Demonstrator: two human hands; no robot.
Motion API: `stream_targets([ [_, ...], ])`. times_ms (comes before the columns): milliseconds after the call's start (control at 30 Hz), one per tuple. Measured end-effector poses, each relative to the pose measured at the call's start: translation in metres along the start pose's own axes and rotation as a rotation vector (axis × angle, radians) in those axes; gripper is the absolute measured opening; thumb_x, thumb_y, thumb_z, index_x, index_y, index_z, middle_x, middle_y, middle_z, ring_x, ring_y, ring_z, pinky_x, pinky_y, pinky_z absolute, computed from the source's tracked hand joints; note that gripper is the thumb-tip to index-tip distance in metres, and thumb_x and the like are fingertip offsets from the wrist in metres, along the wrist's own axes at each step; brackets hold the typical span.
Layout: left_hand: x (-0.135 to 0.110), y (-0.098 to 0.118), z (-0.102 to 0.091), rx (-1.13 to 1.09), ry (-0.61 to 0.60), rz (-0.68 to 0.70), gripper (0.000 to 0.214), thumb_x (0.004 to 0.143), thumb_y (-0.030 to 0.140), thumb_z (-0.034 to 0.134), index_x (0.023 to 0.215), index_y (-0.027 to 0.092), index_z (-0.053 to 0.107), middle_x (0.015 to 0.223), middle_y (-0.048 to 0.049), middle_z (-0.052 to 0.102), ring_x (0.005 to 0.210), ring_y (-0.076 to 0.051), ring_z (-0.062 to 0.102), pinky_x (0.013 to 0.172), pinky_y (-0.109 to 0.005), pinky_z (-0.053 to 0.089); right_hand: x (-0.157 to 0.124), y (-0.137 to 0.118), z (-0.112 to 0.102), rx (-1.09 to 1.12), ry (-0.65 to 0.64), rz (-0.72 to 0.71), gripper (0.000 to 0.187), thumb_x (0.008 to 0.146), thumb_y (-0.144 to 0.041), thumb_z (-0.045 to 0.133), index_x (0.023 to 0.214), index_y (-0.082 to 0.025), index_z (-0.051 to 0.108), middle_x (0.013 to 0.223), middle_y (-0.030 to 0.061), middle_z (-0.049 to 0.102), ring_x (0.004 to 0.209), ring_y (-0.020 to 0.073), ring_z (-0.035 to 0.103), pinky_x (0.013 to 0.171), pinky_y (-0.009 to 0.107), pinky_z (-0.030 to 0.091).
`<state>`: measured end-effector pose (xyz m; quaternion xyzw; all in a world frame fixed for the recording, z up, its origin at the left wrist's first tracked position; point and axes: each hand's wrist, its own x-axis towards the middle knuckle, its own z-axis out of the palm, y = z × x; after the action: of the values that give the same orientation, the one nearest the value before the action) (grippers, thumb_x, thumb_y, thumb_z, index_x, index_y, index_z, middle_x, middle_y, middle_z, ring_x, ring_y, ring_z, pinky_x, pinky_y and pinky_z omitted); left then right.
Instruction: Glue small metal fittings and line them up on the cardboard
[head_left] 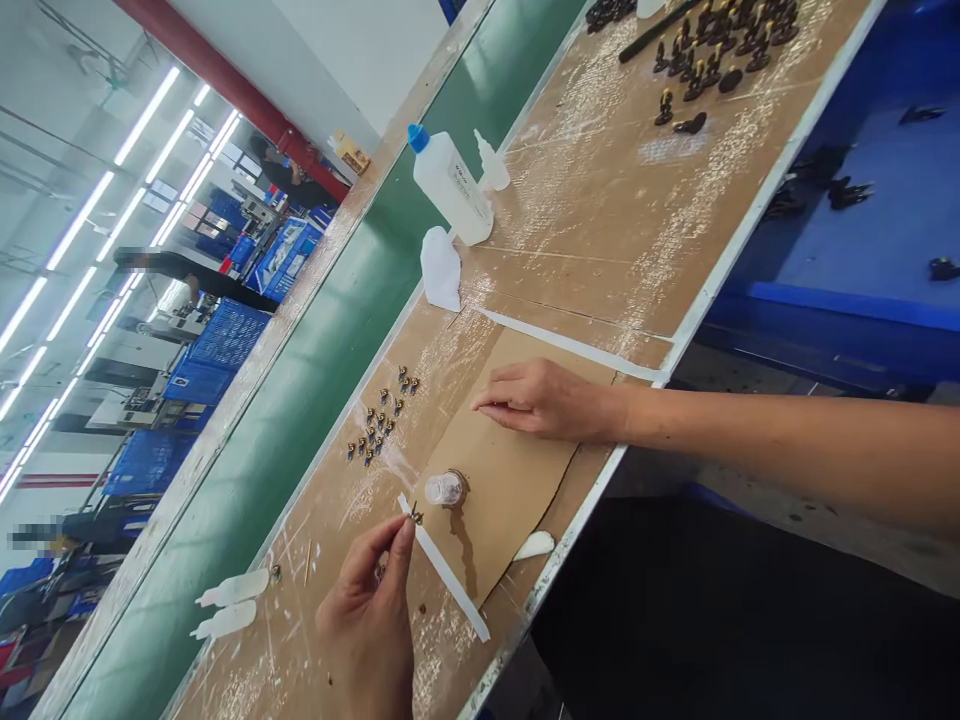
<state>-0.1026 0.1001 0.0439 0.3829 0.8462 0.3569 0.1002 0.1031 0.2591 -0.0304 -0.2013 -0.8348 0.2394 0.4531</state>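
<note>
Left hand (367, 625): grip pinching a small brass part (415, 517) at its 1 o'clock, near the end of a white strip (450, 580) on the desk (600, 230). Right hand (544, 400): grip spread, fingers flat on cardboard (510, 490). Loose parts (379, 425) at the left hand's 12 o'clock, bottle (454, 185) beyond.

Factory floor: conveyor belt (330, 370), blue crates (225, 345)

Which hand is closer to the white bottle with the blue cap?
Right. The right hand lies flat on the cardboard, partway toward the bottle; the left hand, pinching a small part, is farther back along the table.
</note>
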Motion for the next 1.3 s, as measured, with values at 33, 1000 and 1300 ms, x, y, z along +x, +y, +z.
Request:
stream_targets([
  [33, 0.002, 0.005, 0.002, 0.038, -0.003, 0.016, 0.041, 0.059, 0.054, 0.072, 0.084, 0.022, 0.073, 0.08, -0.0027, 0.072, 0.083, -0.021, 0.065, 0.074, -0.031, 0.05, 0.0, 0.0, 0.0, -0.001, 0.004, -0.001, 0.019, 0.09, -0.017, 0.048, 0.092, -0.013, 0.067, 0.081, 0.0063, 0.065, 0.073, 0.0135, 0.059, 0.066, 0.024, 0.043],
  [1000, 0.03, 0.029, 0.019, 0.422, -0.131, 0.175, 0.031, 0.061, 0.055, 0.066, 0.071, 0.027, 0.072, 0.069, 0.0018, 0.068, 0.071, -0.019, 0.062, 0.069, -0.029, 0.043, 0.0, 0.0, -0.001, -0.005, 0.02, -0.023, 0.021, 0.09, -0.016, 0.048, 0.094, -0.013, 0.068, 0.078, 0.0054, 0.064, 0.071, 0.0127, 0.056, 0.064, 0.024, 0.041],
  [1300, 0.025, 0.035, 0.02, 0.394, -0.12, 0.129, 0.026, 0.06, 0.051, 0.066, 0.069, 0.026, 0.071, 0.066, 0.0029, 0.067, 0.069, -0.017, 0.061, 0.069, -0.027, 0.043, -0.001, 0.002, -0.001, 0.013, 0.009, -0.026, 0.021, 0.089, -0.015, 0.049, 0.097, -0.012, 0.068, 0.082, 0.0064, 0.064, 0.075, 0.0132, 0.058, 0.067, 0.024, 0.043],
])
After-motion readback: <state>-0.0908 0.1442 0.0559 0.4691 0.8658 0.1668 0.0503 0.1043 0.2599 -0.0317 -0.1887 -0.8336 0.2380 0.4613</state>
